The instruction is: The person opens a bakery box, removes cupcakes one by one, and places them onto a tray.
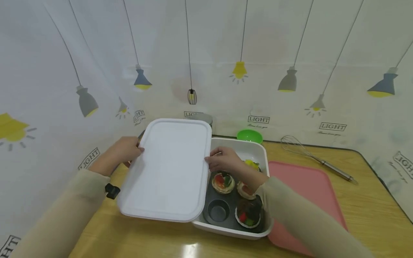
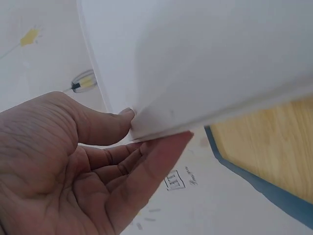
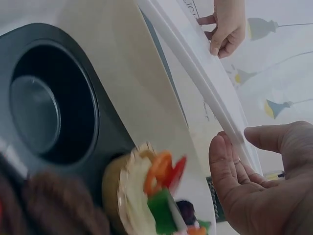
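Note:
A white rectangular lid [image 1: 171, 168] is tilted in the air, partly over the left side of a white box [image 1: 232, 233]. My left hand [image 1: 126, 149] pinches its left edge; the left wrist view shows the thumb on one face and the fingers behind. At the opposite edge, my right hand [image 1: 226, 160] grips the lid between thumb and fingers. Inside the box lies a dark muffin tin [image 1: 231, 204], holding several filled cups, among them a cupcake [image 1: 223, 183] topped with red and green pieces. One front cup has nothing in it. My right forearm hides part of the tin.
To the box's right lies a pink tray or board [image 1: 303, 179] on the wooden table [image 1: 371, 200]. Farther back are a whisk [image 1: 322, 161] and a green bowl [image 1: 250, 136]. A patterned curtain or sheet [image 1: 213, 43] surrounds the table's back and left.

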Demonstrator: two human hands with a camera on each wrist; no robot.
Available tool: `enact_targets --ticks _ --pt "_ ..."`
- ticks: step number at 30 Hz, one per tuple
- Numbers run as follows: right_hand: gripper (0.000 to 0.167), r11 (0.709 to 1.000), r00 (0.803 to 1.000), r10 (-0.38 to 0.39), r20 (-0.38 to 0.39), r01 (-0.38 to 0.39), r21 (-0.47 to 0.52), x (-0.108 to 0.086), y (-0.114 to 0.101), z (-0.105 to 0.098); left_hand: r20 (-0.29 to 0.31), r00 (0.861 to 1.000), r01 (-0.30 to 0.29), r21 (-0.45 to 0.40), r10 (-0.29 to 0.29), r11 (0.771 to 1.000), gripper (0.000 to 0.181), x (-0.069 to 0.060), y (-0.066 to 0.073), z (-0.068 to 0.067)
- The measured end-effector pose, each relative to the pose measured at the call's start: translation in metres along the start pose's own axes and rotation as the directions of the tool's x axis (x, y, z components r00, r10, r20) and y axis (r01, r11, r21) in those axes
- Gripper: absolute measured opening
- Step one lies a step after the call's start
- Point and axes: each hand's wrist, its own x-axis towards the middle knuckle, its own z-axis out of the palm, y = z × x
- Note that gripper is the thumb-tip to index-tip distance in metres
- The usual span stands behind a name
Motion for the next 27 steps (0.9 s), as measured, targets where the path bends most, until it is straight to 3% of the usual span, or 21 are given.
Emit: enact_targets --ticks 6,9,13,17,22,27 --pt "0.036 0.999 0.999 0.042 0.018 -0.042 -0.015 0.015 -0.005 0.023 -0.033 0.997 0.067 0.109 -0.063 0.992 0.033 -0.001 -0.017 -0.005" --pt "0.038 0.999 0.998 0.051 0.028 -0.051 0.001 0.021 -0.009 0.034 -0.060 0.995 0.085 0.187 -0.075 0.979 0.030 -0.001 -0.023 -0.008" --pt "0.040 0.998 0.997 0.049 0.051 -0.051 0.034 0.028 -0.009 0.047 -0.085 0.992 0.106 0.224 -0.089 0.969 0.025 0.001 -0.032 -0.010" --pt "0.041 0.998 0.997 0.035 0.071 -0.039 0.050 0.034 -0.008 0.056 -0.093 0.988 0.141 0.220 -0.123 0.965 0.024 0.007 -0.045 -0.007" --pt "0.043 0.998 0.993 0.029 0.117 -0.035 0.052 0.040 -0.006 0.065 -0.099 0.983 0.170 0.157 -0.156 0.973 0.023 0.013 -0.066 0.001" --pt "0.048 0.999 0.993 0.032 0.116 -0.035 0.024 0.043 -0.006 0.067 -0.099 0.975 0.207 0.097 -0.198 0.973 0.025 0.019 -0.077 0.013"
